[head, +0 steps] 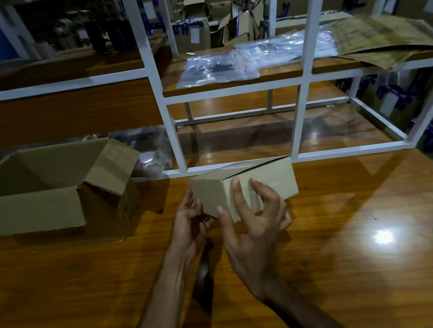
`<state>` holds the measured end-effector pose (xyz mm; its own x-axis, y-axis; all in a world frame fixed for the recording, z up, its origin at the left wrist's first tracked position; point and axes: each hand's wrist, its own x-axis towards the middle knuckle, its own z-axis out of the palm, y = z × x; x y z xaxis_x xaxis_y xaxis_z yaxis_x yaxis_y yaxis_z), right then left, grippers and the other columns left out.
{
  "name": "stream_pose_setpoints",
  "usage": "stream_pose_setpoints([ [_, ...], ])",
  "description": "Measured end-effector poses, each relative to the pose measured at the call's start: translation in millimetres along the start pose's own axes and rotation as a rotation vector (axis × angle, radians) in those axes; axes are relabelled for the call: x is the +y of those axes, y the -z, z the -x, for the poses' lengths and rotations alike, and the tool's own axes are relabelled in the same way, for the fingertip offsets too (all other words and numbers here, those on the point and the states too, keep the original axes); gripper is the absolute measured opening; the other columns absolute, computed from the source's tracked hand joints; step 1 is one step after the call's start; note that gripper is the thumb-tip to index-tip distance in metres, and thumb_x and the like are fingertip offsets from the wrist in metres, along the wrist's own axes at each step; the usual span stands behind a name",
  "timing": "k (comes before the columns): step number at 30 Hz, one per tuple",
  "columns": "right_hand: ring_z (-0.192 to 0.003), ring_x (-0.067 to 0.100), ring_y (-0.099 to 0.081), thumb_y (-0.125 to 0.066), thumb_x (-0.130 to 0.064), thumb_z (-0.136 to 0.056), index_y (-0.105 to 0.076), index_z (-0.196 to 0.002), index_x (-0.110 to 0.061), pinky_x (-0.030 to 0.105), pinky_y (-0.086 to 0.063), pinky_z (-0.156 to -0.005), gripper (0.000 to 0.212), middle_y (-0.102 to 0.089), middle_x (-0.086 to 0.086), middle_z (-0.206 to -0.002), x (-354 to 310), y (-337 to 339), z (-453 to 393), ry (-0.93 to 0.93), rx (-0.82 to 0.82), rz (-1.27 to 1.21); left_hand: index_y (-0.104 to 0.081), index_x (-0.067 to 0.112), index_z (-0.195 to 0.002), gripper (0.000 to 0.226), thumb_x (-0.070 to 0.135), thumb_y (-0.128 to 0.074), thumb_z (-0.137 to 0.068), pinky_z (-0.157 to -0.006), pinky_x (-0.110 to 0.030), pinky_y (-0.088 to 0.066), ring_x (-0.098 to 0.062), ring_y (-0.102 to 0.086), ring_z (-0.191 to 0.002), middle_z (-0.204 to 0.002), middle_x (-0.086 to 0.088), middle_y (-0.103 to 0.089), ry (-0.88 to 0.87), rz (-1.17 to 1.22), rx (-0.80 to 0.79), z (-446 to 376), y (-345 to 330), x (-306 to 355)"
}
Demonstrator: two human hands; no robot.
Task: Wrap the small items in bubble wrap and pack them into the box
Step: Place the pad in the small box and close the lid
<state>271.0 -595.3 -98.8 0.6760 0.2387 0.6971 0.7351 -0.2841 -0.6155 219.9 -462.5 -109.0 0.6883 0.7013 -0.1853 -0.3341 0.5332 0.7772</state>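
Stretching out under both hands, a glossy wooden table (357, 241) is throwing back a bright spot of light to the right of my right hand. Beyond the hands a white metal rack (298, 125) of square tubing is rising from the table's far edge, and its wooden shelf is carrying crinkled clear plastic bags (216, 70) and flat brown paper sheets (377, 38). Behind it the dim room is showing stacked cartons with blue tape. Left of my left hand a large open carton (34, 193) of plain corrugated board is sitting with one flap folded outward. Directly ahead of the hands, the small cardboard box (243, 187), smooth, pale and rectangular with its top flaps closed, is sitting tilted toward me. My right hand (257, 230) is spreading curved fingers against its near face, thumb at the lower corner. My left hand (190, 227) is curling its fingers around the box's lower left end. I am seeing a dark blurred shape (202, 275) on the table between my forearms, and I cannot tell what it is.
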Motion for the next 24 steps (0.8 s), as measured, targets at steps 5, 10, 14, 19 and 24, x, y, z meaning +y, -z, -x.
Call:
stream_pose_setpoints([
  [5, -0.142, 0.025, -0.039, -0.061, -0.047, -0.097, -0.055, -0.15, -0.031, 0.06, -0.032, -0.11, 0.056, -0.045, 0.007, -0.15, 7, 2, -4, -0.059, -0.049, -0.035, -0.056, 0.024, -0.146, 0.054, 0.012, -0.062, -0.093, -0.083, -0.044, -0.062, -0.036, -0.065, -0.124, -0.137, -0.015, -0.068, -0.058, -0.127, 0.008, 4, -1, 2],
  [10, -0.14, 0.021, -0.045, -0.051, -0.043, -0.104, -0.045, -0.157, -0.023, 0.052, -0.055, -0.101, 0.057, -0.044, 0.005, -0.148, 24, 1, -16, -0.157, -0.061, -0.288, -0.056, 0.027, -0.144, 0.05, 0.007, -0.061, -0.099, -0.083, -0.032, -0.061, -0.024, -0.068, -0.121, -0.128, -0.003, -0.073, -0.239, -0.342, 0.024, 10, -3, 6],
  [14, -0.132, 0.016, -0.052, -0.05, -0.042, -0.104, -0.041, -0.158, -0.027, 0.039, -0.061, -0.095, 0.057, -0.046, 0.002, -0.146, 43, 6, -25, -0.293, -0.116, -0.476, -0.06, 0.036, -0.137, 0.05, 0.006, -0.066, -0.098, -0.08, -0.024, -0.06, -0.012, -0.068, -0.118, -0.126, 0.005, -0.073, -0.382, -0.493, 0.065, 17, -7, 8],
  [19, -0.121, 0.008, -0.063, -0.052, -0.023, -0.109, -0.046, -0.154, -0.027, 0.046, -0.061, -0.093, 0.046, -0.064, -0.008, -0.133, 75, -1, -34, -0.384, -0.184, -0.557, -0.052, 0.026, -0.152, 0.064, 0.007, -0.073, -0.095, -0.089, -0.022, -0.059, -0.007, -0.06, -0.128, -0.141, 0.004, -0.063, -0.511, -0.658, 0.101, 21, -10, 1],
  [24, -0.124, 0.009, -0.063, -0.047, -0.015, -0.11, -0.054, -0.147, -0.028, 0.049, -0.057, -0.103, 0.04, -0.068, -0.009, -0.131, 96, -8, -39, -0.531, -0.3, -0.663, -0.046, 0.049, -0.152, 0.067, 0.028, -0.071, -0.094, -0.104, -0.046, -0.052, -0.015, -0.043, -0.139, -0.154, 0.015, -0.047, -0.619, -0.978, 0.13, 19, -10, -13],
])
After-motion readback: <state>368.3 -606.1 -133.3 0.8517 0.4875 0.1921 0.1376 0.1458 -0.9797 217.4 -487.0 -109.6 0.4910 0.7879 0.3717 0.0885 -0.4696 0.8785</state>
